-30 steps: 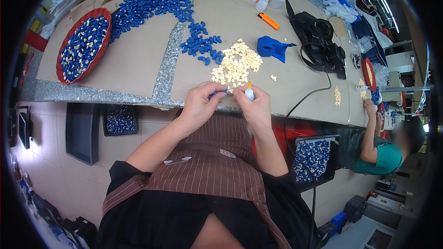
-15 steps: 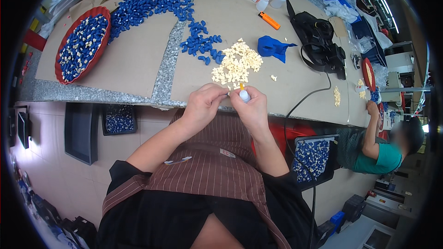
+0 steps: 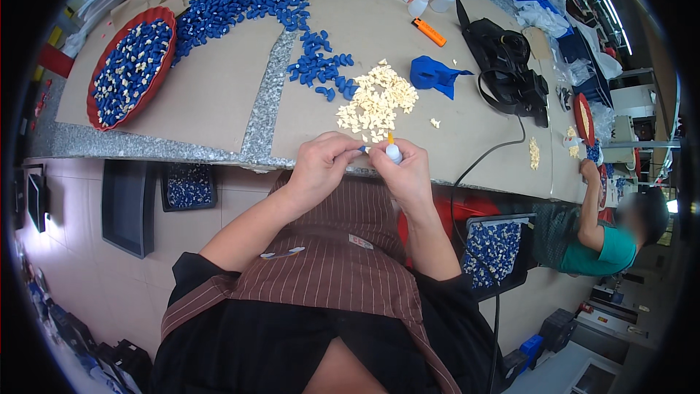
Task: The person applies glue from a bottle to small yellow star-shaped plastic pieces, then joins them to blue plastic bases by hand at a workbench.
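Observation:
At the table's front edge, my left hand point(image 3: 324, 160) pinches a small blue curved piece point(image 3: 362, 149) between thumb and fingertips. Close beside it, my right hand point(image 3: 405, 169) is closed around a small white squeeze bottle point(image 3: 394, 152) with an orange tip. The right fingertips almost meet the blue piece; a tiny pale bit seems to be between them, too small to make out. Just beyond both hands lies a pile of cream-coloured small pieces point(image 3: 379, 98). Loose blue pieces point(image 3: 317, 66) spread behind it to the left, joining a bigger blue heap point(image 3: 244, 0).
A red scalloped bowl point(image 3: 169, 55) of blue-and-cream pieces stands at left. To the right lie a blue cloth point(image 3: 435, 76), an orange cutter point(image 3: 429, 32), bottles point(image 3: 443, 1) and black strapped gear point(image 3: 510, 66) with a cable. Trays point(image 3: 496, 252) sit below. A co-worker point(image 3: 605, 244) sits at far right.
My right hand and the bottle have shifted slightly right. The blue piece now shows at my left fingertips, where it was barely visible before.

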A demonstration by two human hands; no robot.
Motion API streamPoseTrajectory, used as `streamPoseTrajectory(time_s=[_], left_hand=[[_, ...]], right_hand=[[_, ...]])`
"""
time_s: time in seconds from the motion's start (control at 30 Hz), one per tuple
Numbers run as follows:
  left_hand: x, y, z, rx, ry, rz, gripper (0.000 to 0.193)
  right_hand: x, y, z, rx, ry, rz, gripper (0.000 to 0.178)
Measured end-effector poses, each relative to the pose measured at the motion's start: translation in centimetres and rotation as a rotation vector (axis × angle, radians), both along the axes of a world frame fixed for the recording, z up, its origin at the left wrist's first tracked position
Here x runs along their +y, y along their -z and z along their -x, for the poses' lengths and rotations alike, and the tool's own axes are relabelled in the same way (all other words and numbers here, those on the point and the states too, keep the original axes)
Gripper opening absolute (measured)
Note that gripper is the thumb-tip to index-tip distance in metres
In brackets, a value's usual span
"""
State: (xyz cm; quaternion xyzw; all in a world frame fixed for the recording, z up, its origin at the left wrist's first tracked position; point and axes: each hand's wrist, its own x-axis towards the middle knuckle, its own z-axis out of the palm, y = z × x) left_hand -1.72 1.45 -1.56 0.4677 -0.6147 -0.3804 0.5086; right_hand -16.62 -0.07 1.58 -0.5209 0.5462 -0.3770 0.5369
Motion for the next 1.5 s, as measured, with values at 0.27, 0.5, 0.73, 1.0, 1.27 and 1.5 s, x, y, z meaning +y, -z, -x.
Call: streamPoseTrajectory(time_s=[0.27,0.5,0.73,1.0,1.27,1.5], left_hand=[[-0.3,-0.2,0.0,0.009,0.055,0.034,0.015],[-0.3,-0.7,-0.2,0.028,0.057,-0.078,0.016],[-2.3,-4.5,-4.8,0.803,0.068,-0.768,0.015],[-7.5,-2.4,-7.1,-0.295,-0.071,0.017,0.016],[-5.7,-2.2,-6.0,-0.896,-0.006,0.135,0.018],[-1.7,-2.6,-3.0,0.06,-0.028,-0.278,0.018]], right_hand=[[0.0,0.6,0.0,-0.047,-0.002,0.002,0.011],[-0.1,0.0,0.0,-0.039,-0.015,-0.029,0.011],[-1.0,-0.9,1.7,-0.365,0.017,-0.146,0.019],[-1.1,-0.3,2.6,-0.51,-0.026,-0.122,0.028],[-1.5,0.4,2.3,-0.487,0.102,0.016,0.03],[-1.7,1.8,1.5,-0.724,0.145,0.148,0.024]])
